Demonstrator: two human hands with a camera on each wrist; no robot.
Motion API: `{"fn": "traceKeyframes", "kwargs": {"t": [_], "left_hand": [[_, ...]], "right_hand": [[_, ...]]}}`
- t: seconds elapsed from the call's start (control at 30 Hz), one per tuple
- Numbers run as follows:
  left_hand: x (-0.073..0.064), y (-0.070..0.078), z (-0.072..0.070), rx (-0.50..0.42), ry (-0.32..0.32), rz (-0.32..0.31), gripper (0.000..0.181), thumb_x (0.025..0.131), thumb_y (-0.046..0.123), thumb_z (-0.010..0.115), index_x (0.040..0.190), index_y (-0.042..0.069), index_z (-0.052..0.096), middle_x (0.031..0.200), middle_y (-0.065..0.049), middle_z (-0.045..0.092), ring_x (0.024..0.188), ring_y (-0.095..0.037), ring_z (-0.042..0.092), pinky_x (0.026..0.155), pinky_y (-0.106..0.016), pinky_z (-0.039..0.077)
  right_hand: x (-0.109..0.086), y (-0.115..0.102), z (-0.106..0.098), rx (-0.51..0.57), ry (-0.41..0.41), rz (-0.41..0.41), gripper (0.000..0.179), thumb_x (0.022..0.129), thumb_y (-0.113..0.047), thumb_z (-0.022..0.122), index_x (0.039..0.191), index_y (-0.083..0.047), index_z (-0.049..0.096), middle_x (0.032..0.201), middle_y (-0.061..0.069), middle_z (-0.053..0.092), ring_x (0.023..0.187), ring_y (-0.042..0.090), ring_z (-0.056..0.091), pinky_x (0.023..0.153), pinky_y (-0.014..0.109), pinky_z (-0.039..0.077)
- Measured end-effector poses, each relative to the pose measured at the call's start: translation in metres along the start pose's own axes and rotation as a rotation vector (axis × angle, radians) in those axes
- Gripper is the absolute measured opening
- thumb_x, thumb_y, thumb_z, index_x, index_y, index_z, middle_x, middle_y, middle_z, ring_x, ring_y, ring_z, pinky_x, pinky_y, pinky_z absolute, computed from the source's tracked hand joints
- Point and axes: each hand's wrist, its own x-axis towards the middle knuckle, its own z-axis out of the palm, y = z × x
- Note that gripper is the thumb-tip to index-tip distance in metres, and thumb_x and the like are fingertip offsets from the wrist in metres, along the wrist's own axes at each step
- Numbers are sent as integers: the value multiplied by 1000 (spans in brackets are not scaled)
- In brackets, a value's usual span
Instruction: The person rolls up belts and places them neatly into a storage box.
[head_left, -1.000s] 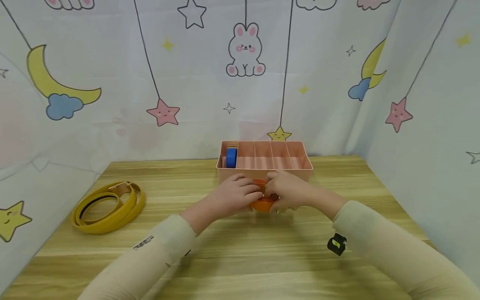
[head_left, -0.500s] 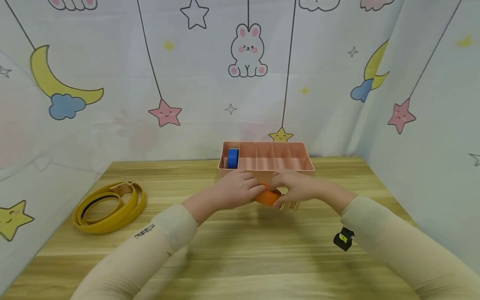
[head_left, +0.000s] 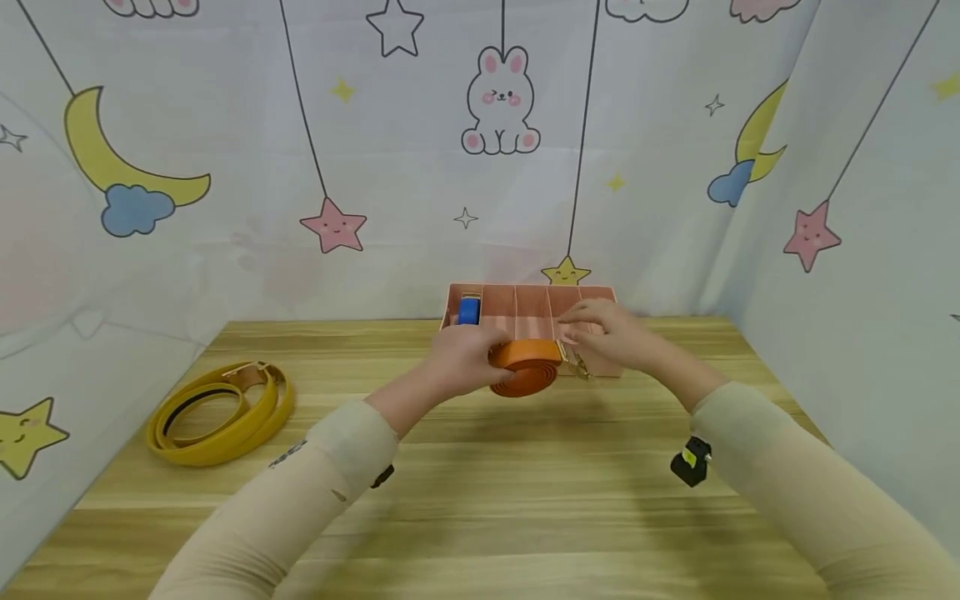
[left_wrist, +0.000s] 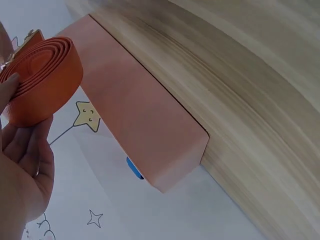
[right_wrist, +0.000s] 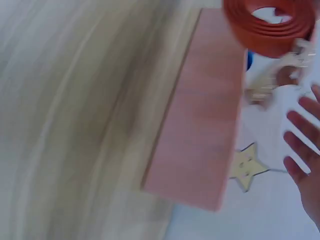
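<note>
My left hand grips a rolled-up orange belt, thumb on one coiled face and fingers underneath, in front of the pink divided box. The belt's gold buckle sticks out to the right of the roll. Just beyond that buckle my right hand holds nothing; its fingers are spread and apart from the belt in the right wrist view. A rolled blue belt stands in the box's leftmost compartment. The left wrist view shows the coiled layers of the orange roll above the box's front wall.
A yellow belt lies loosely coiled at the left of the wooden table. Behind the box hangs a white printed curtain. Small black devices sit at both wrists, one under the right sleeve.
The orange belt has been lifted and its coiled face tipped downward. My right hand has let go of it and moved up and right, while my left hand keeps its grip.
</note>
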Motion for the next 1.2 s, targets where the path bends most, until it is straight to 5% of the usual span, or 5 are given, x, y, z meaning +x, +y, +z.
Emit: {"fn": "traceKeyframes", "kwargs": {"t": [0.2, 0.37, 0.63, 0.83, 1.2], "left_hand": [[2, -8, -3, -77, 130, -144, 36, 83, 36, 78, 107, 10, 70, 86, 3, 68, 71, -12, 59, 61, -26, 48], [8, -13, -1, -14, 232, -271, 36, 84, 41, 75, 100, 10, 71, 79, 2, 67, 64, -14, 57, 52, -28, 44], [29, -23, 6, -23, 403, -400, 34, 86, 40, 71, 100, 10, 72, 74, 1, 67, 58, -17, 55, 51, -31, 39], [47, -25, 13, 106, 390, -483, 33, 85, 42, 64, 70, 13, 60, 59, 1, 55, 52, -19, 50, 47, -33, 33], [69, -22, 19, 160, 222, -614, 35, 87, 42, 57, 63, 17, 50, 59, 4, 49, 59, -18, 51, 62, -37, 38]], "right_hand": [[-1, 30, 17, -331, 99, 209, 41, 100, -30, 56, 122, 3, 65, 104, 15, 59, 92, 31, 56, 80, 48, 48], [-6, 41, 33, -588, 111, 183, 30, 93, -28, 67, 104, 0, 73, 88, 12, 56, 74, 27, 57, 65, 42, 52], [-7, 42, 40, -696, 184, 170, 19, 91, -24, 71, 82, -7, 71, 74, 7, 55, 63, 27, 57, 54, 42, 50], [-7, 42, 42, -743, 182, 161, 21, 90, -27, 71, 80, -8, 70, 71, 6, 54, 64, 28, 60, 53, 43, 51], [-8, 41, 45, -761, 200, 142, 22, 89, -27, 73, 78, -8, 70, 70, 5, 53, 61, 25, 58, 51, 40, 50]]}}
